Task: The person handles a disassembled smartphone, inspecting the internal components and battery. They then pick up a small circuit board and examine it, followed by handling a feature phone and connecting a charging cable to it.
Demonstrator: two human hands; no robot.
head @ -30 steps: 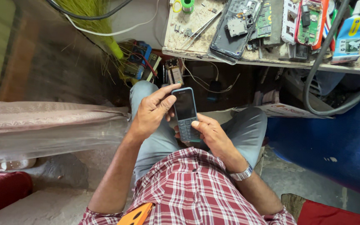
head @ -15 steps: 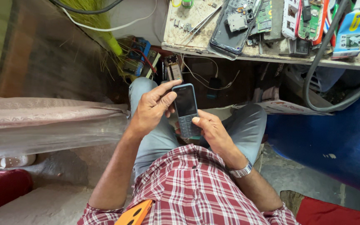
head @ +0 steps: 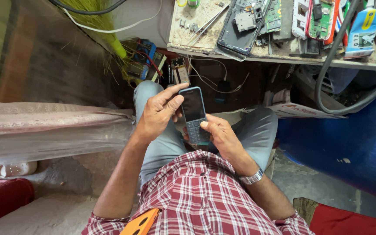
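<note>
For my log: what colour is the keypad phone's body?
Dark blue-grey keypad phone, best seen in the head view.

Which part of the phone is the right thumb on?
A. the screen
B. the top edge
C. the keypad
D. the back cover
C: the right hand grips the lower end of the phone, its thumb on the keypad below the dark screen.

1. The phone (head: 194, 114) has its back and lower keys hidden by the left hand (head: 158, 114) and right hand (head: 221, 135).
2. The surface (head: 283, 54) is cut off at the top edge.
3. The phone's keys are too small to read.
</note>
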